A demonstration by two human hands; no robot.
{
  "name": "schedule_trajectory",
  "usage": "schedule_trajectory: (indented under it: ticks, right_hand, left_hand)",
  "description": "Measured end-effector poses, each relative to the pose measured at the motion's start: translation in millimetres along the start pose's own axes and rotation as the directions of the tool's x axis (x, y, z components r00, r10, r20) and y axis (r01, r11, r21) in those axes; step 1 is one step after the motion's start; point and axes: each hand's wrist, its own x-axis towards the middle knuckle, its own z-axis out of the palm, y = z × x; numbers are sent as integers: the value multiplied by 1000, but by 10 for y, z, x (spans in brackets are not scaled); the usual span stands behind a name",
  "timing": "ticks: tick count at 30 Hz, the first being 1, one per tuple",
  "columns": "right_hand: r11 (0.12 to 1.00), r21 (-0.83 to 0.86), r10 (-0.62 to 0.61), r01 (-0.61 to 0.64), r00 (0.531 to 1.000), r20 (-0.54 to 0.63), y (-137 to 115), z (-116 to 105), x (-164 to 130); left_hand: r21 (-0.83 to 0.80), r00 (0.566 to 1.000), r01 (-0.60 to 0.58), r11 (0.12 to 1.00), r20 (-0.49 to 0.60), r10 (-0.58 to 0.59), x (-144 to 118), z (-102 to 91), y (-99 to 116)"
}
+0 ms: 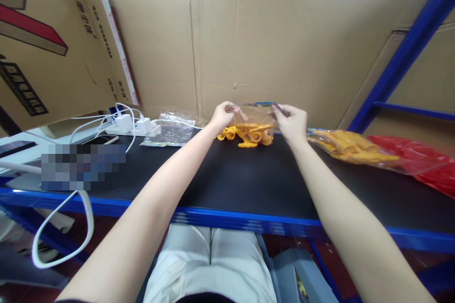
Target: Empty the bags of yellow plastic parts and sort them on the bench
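Observation:
My left hand [223,116] and my right hand [294,124] pinch the top corners of a clear plastic bag [256,113] with a coloured strip along its upper edge. The bag hangs stretched between them, over the black tabletop. Several orange pieces [254,136] with round, hollow-looking ends show through or around its lower part; I cannot tell which lie inside and which behind. To the right of my right hand lies a clear bag of similar orange pieces [350,147]. Left of my left hand, a flat clear bag [172,129] rests on the table.
A red plastic bag [414,151] lies at the far right. White chargers and cables [124,124] crowd the left end, beside a phone [101,140]. Cardboard [256,42] walls the back, and a blue metal edge [241,221] runs along the front.

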Motion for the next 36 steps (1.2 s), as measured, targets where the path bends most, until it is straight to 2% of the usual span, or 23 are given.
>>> schedule_trajectory:
  ticks: [5,7,10,13,17,22,25,27,31,34,36]
  right_hand:
    - [993,122,-6,4,1000,18,-77,26,-37]
    - [993,104,-51,50,999,13,-117,17,-44]
    - [983,13,-182,182,983,-27,-206,-11,-51]
    - [952,-48,-304,301,951,-52,-323,-27,-65]
    - [901,-76,-430,428,902,-22,-465,-33,-118]
    - [863,-60,-501,501,865,17,-611,-49,-228]
    - [894,-32,-445,447,894,58,-647,-24,-251]
    - [929,9,-370,370,926,81,-627,13,-242]
    - [962,155,-249,225,956,156,-515,99,-242]
    - [973,205,-167,109,943,289,-417,179,-299]
    - [979,205,-68,-11,925,375,-344,246,-341]
  left_hand:
    - [77,975,109,991,187,-121,-80,-112,-101]
    - [88,973,110,990,193,-126,-79,-139,-75]
    - [74,981,55,996,182,-67,-63,-164,43]
    - [6,990,32,999,134,-32,-53,-177,191]
    - [-56,999,-31,998,12,31,-58,-207,358]
    - [-76,978,-187,979,-107,178,-171,-360,546]
    - [-132,965,-247,960,-128,231,-261,-502,571]
    - [-196,973,-217,956,-119,197,-303,-592,508]
    - [-277,996,-32,960,-84,9,-360,-696,241]
    - [-336,989,129,933,-29,-147,-411,-689,48]
    - [-350,973,189,917,-62,-224,-445,-668,-31]
